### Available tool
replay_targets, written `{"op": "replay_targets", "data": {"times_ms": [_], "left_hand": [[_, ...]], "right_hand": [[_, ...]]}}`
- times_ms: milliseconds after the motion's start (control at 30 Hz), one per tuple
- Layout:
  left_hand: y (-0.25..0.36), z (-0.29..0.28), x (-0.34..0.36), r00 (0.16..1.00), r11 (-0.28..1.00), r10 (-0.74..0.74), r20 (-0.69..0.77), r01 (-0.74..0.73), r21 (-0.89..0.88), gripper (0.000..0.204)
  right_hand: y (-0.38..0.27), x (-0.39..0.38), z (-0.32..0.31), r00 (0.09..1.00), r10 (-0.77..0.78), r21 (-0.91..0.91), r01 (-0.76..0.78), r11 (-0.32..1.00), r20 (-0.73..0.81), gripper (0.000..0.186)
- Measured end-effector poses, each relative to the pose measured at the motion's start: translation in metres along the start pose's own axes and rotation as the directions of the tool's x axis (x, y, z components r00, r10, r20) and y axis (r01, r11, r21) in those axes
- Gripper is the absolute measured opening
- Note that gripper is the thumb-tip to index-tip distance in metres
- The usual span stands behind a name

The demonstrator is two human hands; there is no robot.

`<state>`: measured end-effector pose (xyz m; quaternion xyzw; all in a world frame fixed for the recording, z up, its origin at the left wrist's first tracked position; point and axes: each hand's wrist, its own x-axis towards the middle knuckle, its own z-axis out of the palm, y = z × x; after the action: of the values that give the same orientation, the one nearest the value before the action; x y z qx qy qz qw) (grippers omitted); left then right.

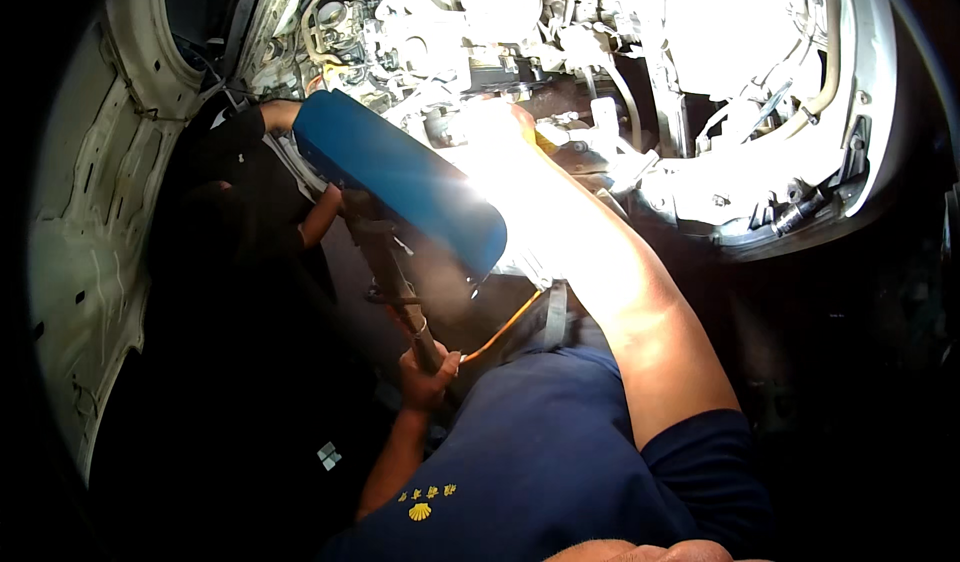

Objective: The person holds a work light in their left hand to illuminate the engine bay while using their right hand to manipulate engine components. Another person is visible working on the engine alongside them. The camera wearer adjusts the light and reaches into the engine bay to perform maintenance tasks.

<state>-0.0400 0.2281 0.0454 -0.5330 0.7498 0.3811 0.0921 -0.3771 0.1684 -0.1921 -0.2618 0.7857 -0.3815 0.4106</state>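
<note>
My left hand is closed around the lower end of a dirty brown pipe, which slants up to the left. An orange cord or thin hose runs from beside my left fingertips up to the right. My right arm stretches forward into the engine bay. Glare washes out my right hand there, so its fingers and anything in them cannot be made out. Between my arms lies a long blue rounded casing, with bright light falling beside it; its underside is hidden.
A co-worker in dark clothing stands at the left, one hand by the pipe's upper end and the other at the blue casing's far end. A pale vehicle panel curves along the left. The car's front edge crosses the right.
</note>
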Motion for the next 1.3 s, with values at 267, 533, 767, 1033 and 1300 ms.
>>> {"op": "replay_targets", "data": {"times_ms": [267, 533, 767, 1033, 1300], "left_hand": [[-0.013, 0.009, -0.003, 0.993, 0.993, -0.118, -0.008, 0.118, 0.016, 0.023], [-0.019, 0.01, 0.019, 0.999, 0.992, -0.024, 0.036, 0.02, 0.121, 0.023], [0.017, 0.021, 0.043, 0.998, 0.978, -0.008, -0.059, 0.021, 0.209, 0.027], [0.07, 0.013, 0.093, 0.991, 0.982, 0.079, -0.109, -0.058, 0.18, 0.019], [0.076, 0.012, 0.109, 0.974, 0.991, -0.092, -0.208, 0.11, 0.075, 0.022]], "right_hand": [[0.03, 0.021, 0.012, 0.952, -0.265, 0.2, 0.293, 0.935, -0.156, 0.03], [0.095, 0.07, -0.061, 0.991, -0.028, 0.973, -0.124, 0.195, 0.132, 0.05], [0.172, 0.137, -0.087, 0.975, -0.091, 0.866, -0.133, 0.482, 0.201, 0.041], [0.163, 0.199, -0.028, 0.907, -0.29, 0.877, -0.149, 0.457, 0.305, 0.029], [0.15, 0.208, 0.023, 0.852, -0.331, 0.881, -0.268, 0.39, 0.405, 0.017]]}}
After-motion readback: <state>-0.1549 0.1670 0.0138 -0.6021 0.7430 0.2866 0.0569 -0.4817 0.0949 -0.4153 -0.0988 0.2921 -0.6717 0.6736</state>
